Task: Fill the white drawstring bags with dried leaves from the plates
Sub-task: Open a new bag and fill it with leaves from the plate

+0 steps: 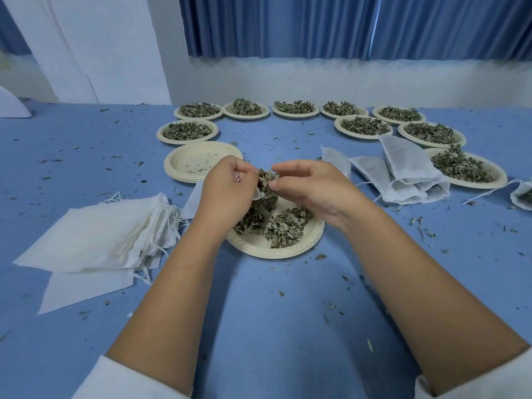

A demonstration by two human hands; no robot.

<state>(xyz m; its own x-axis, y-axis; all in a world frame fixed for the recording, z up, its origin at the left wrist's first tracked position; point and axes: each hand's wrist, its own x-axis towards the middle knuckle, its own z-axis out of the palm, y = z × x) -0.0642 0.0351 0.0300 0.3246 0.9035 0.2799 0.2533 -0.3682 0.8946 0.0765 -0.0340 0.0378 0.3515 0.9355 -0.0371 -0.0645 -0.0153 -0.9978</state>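
Above the near cream paper plate (pixel 288 249), at the middle of the blue-clothed table (pixel 273 312), both hands meet around a clump of dried green-brown leaves (pixel 267 178). The left hand (pixel 227 191) has its fingers curled and appears to pinch the mouth of a white drawstring bag (pixel 193 204). Most of the bag is hidden behind the hand: only a strip of cloth shows beside the wrist, and a small fold below the clump. The right hand (pixel 313 191) pinches the clump between thumb and forefinger, its other fingers loosely curled behind.

The step in hand looks like feeding this pinch of leaves into the bag's opening. 2 loose heaps are left on the plate beneath, so this bag is likely only partly filled.

The next move calls for the left fingers to hold the mouth wide while the right pushes the clump down inside, then goes back to the plate for more. The leaves look brittle, and crumbs already litter the cloth, so a gentle push directly over the plate should limit spill.

A stack of flat empty white bags (pixel 100 231) lies to the left and a pile of filled white bags (pixel 403 174) to the right. A stack of emptied cream plates (pixel 201 161) sits just beyond the hands, and 9 more plates of leaves (pixel 295 109) curve along the far side. Much of the task seems to remain.
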